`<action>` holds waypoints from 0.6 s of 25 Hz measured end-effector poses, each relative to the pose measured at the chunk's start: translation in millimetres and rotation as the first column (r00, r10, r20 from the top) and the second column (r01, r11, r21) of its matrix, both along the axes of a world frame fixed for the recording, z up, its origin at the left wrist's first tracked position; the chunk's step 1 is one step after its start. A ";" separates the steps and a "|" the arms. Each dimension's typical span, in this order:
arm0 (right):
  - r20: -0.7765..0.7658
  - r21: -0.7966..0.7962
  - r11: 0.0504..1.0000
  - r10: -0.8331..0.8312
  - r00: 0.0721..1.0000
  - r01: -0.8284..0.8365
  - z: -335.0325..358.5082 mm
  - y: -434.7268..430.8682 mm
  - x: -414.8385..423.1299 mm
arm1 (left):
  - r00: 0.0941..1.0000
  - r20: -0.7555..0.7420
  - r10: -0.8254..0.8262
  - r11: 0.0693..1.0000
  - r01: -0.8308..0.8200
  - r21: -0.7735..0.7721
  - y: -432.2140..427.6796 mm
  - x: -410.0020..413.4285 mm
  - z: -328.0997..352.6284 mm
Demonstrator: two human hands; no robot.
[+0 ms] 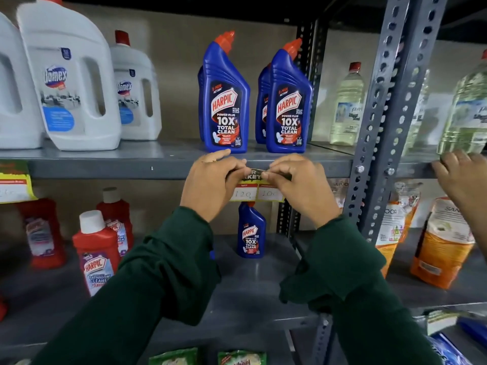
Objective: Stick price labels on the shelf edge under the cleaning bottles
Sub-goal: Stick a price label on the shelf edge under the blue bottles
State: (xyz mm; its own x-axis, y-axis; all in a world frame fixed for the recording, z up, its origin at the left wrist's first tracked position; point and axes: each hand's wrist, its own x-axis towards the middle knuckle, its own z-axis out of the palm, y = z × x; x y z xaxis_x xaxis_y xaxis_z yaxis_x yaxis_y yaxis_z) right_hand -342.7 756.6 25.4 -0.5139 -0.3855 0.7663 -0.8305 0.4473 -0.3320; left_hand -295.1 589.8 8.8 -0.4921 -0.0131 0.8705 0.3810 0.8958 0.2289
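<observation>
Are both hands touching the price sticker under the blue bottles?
Touching. The head view shows the left hand and right hand pinching the top edge of the price label against the shelf edge, fingertips on it.

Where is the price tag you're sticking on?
The price label is centre frame on the shelf edge, pinched between both hands, just below the two blue Harpic bottles.

top shelf: four blue harpic bottles [226,101], two in front, two partly hidden behind; three white domex jugs [67,83]; three clear bottles [346,106] of pale liquid. lower shelf: one small blue harpic bottle [251,231], three red bottles [96,248], two orange pouches [442,246]. two price labels [257,192] on the edge. three hands [210,180] in view.
</observation>
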 end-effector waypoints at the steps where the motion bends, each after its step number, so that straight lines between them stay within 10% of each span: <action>1: -0.027 0.000 1.000 -0.009 1.000 0.009 -1.7 -0.3 -3.4 | 1.000 0.014 0.022 1.000 -0.022 0.009 1.2 0.8 0.5; 15: 0.061 -0.085 0.990 -0.104 0.993 0.109 -6.7 -13.5 -14.5 | 0.977 0.162 0.137 0.987 -0.148 0.057 5.2 -6.8 12.3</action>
State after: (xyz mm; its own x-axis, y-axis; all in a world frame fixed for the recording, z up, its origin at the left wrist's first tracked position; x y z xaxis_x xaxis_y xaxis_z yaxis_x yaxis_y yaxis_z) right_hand -357.2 743.1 18.6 -0.5914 -0.2589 0.7637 -0.7588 0.4992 -0.4184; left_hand -302.0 595.0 21.0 -0.6115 -0.1502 0.7769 0.2049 0.9183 0.3388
